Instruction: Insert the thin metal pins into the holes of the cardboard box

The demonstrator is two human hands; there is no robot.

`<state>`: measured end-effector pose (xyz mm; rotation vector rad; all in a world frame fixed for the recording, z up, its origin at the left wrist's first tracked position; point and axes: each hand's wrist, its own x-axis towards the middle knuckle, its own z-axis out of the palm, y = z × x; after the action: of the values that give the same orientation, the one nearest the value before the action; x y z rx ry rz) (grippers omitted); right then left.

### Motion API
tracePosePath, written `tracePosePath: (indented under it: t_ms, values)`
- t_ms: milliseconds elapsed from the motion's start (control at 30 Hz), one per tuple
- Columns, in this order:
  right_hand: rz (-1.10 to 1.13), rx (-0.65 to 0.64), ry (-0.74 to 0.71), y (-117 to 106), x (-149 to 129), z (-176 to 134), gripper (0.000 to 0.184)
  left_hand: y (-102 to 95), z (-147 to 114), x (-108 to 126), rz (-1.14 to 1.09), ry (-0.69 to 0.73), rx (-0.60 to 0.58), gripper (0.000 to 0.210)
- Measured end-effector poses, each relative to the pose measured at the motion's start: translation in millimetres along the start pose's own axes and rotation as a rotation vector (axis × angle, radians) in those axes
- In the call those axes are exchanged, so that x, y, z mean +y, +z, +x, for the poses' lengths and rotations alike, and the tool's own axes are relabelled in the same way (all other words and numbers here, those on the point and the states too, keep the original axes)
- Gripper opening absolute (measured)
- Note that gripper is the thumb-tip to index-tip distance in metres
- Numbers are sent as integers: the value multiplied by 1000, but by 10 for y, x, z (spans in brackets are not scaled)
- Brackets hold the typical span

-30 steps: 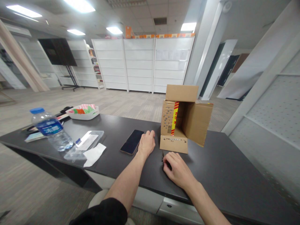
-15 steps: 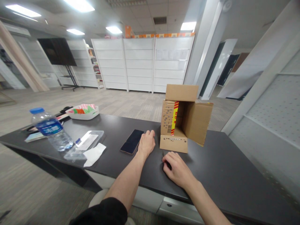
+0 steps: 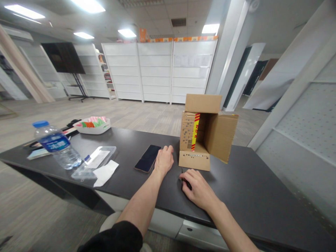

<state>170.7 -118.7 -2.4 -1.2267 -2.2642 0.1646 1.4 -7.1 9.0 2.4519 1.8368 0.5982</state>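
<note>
Fingers of the right hand [image 3: 198,187] have shifted slightly since the earlier frame, and more of the small dark tool [image 3: 187,183] now shows under them. It lies in the curl of that hand, just above the worktop [image 3: 244,189] and in front of the cardboard box [image 3: 187,133], a thin tip pointing toward the box's lower flap. That grip is closed loosely around the tool, palm down, thumb beneath and index finger reaching forward, the forearm slanting in from the lower right. Most of the tool is covered by the fingers, so its kind is hard to make out.

Left of it, the left hand [image 3: 164,161] rests palm down on the worktop with knuckles bent, beside the right edge of the phone [image 3: 147,159]. Its fingertips are turned out of sight, so I cannot tell whether that grip holds anything. The black sleeve [image 3: 115,238] is cut off by the bottom edge, as is the right forearm.

The box stands open toward the hands, its interior deep in shadow. Farther left are a white paper [image 3: 106,173], a clear case [image 3: 111,154] and a bottle [image 3: 59,143]; items behind the bottle are partly hidden.
</note>
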Motion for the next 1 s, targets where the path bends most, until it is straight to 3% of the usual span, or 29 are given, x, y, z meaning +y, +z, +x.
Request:
tracePosePath:
  t_ms: [1000]
  values:
    - [-3, 1, 30, 12, 25, 28, 20, 19, 3, -6, 8, 13, 24, 23]
